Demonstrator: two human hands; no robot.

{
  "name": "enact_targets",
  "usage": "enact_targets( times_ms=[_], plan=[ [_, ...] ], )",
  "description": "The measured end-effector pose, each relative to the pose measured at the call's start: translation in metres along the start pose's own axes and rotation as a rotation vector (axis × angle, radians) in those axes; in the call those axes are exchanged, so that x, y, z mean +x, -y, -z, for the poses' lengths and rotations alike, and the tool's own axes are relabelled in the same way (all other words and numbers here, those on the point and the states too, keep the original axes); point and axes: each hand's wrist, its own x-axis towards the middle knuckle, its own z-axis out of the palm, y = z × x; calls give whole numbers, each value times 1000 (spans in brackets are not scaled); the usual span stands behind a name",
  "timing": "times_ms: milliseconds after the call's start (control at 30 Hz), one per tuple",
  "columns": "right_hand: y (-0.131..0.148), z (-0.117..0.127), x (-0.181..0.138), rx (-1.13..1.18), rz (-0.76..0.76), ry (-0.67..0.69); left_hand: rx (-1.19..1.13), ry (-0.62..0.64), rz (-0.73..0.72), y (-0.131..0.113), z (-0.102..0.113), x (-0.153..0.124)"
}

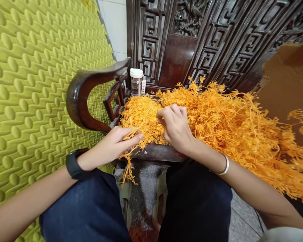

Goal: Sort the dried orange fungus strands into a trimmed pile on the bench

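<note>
My left hand (pixel 121 143) is closed around a few thin orange plastic sprigs (pixel 128 168), whose branched ends hang below it past the seat edge. Some strands also stick up between its thumb and fingers. To the right, my right hand (pixel 175 126) is curled in a pinch above a low heap of small orange pieces (pixel 138 109). Whatever sits between its fingertips is hidden by the hand. A much larger pile of branched orange sprigs (pixel 224 117) spreads from behind my right hand to the far right.
The dark carved wooden bench (pixel 156 153) has a curved armrest (pixel 77 97) at left. A lidded clear cup (pixel 136 82) and a small white tube (pixel 143 87) stand at the back corner. Yellow-green padded panelling (pixel 40 67) covers the left wall; brown cardboard (pixel 285 77) lies at right.
</note>
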Motion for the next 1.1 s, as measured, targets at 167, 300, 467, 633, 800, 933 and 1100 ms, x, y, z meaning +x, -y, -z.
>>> enact_targets(
  times_ms=[167, 300, 467, 633, 800, 933, 1100],
  plan=[
    [7, 3, 3, -151, 99, -51, -316, 25, 175, 0, 6, -5],
    [2, 4, 3, -190, 157, -52, -554, 26, 260, -3, 9, -9],
    [-23, -4, 3, -146, -24, -223, -519, 85, 254, 0, 10, -16],
    [-23, -4, 4, -20, 34, -257, -388, 91, 201, 4, 15, -18],
    [-16, 0, -1, 140, 28, -196, -338, 106, 170, 11, 16, -17],
    [-28, -2, -7, 14, 102, -124, -244, 225, 171, 17, 15, -21],
    [-29, -1, -9, -202, 170, -169, -140, 286, 159, 13, 14, -22]
  ],
)
